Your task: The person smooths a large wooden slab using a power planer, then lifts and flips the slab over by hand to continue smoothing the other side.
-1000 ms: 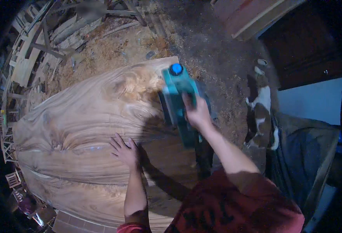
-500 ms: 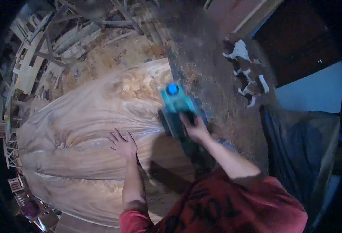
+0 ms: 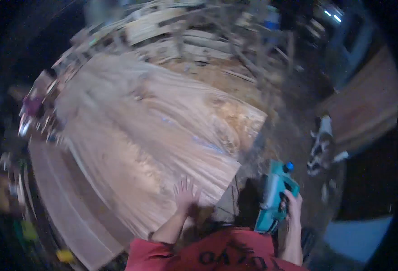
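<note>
My right hand (image 3: 293,205) grips the rear handle of a teal electric planer (image 3: 271,198) with a blue front knob. The planer is held off the right edge of a broad wooden slab (image 3: 117,113), over the floor and apart from the wood. Its underside is turned out of sight. Fingers spread, my left hand (image 3: 186,194) lies flat on the near edge of the slab. Wavy grain and pale, rougher patches show across the surface.
Another long board (image 3: 72,203) lies along the slab's left side. Stacked timber (image 3: 162,25) and wooden frames stand beyond it. A brown-and-white dog (image 3: 321,147) is on the floor at right. A yellow object (image 3: 65,256) sits at lower left.
The planer has gone from over the slab's right part to beyond its edge, beside my body. My left hand now rests nearer the slab's near edge. The view has turned.
</note>
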Action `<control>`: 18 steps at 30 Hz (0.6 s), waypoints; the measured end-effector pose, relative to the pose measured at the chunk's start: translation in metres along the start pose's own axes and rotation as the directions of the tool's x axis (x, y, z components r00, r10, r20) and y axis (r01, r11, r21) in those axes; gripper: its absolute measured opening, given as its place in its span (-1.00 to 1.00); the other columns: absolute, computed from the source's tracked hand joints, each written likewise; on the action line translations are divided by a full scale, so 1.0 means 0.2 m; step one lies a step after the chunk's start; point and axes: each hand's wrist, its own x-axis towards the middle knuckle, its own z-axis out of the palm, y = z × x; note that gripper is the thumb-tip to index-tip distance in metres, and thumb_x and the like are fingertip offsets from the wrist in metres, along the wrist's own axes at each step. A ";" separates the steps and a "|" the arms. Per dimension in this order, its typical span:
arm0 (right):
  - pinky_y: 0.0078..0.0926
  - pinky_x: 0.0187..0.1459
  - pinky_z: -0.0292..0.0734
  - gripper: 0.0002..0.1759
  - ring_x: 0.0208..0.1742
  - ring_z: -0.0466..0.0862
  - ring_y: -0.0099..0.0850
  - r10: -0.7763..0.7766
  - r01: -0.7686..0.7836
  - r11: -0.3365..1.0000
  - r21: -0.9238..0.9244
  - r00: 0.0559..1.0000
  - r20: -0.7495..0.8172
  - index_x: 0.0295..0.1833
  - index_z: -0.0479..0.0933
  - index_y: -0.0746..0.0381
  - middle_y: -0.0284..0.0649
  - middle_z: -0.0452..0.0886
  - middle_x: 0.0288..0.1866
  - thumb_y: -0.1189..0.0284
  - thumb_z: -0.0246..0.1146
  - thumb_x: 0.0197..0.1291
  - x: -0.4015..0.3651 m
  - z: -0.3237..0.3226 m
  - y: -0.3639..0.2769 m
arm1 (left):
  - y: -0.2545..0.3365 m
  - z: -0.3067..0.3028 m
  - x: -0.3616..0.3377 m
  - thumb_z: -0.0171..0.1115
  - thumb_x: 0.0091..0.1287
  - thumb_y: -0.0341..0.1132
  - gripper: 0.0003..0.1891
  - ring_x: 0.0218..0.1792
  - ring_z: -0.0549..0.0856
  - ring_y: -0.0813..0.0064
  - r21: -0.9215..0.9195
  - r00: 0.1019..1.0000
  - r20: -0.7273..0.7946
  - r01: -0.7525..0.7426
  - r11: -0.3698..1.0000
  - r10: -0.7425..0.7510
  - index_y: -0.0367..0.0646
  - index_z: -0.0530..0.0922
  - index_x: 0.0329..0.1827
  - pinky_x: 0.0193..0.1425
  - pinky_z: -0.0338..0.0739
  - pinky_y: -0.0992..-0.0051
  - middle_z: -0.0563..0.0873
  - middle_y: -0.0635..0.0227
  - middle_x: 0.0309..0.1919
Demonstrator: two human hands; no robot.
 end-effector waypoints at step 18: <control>-0.40 -0.08 0.36 -0.45 -0.13 0.43 -0.41 0.097 -0.125 0.991 0.051 0.920 0.379 0.13 0.28 0.16 -0.30 0.37 -0.10 0.05 0.29 0.25 1.68 -1.73 -0.14 | 1.43 0.30 0.23 0.10 0.32 0.31 0.00 0.53 0.19 -0.17 -0.144 0.610 -0.121 0.770 0.622 -0.783 -0.30 0.06 0.59 0.54 -0.01 -0.20 0.24 -0.11 0.53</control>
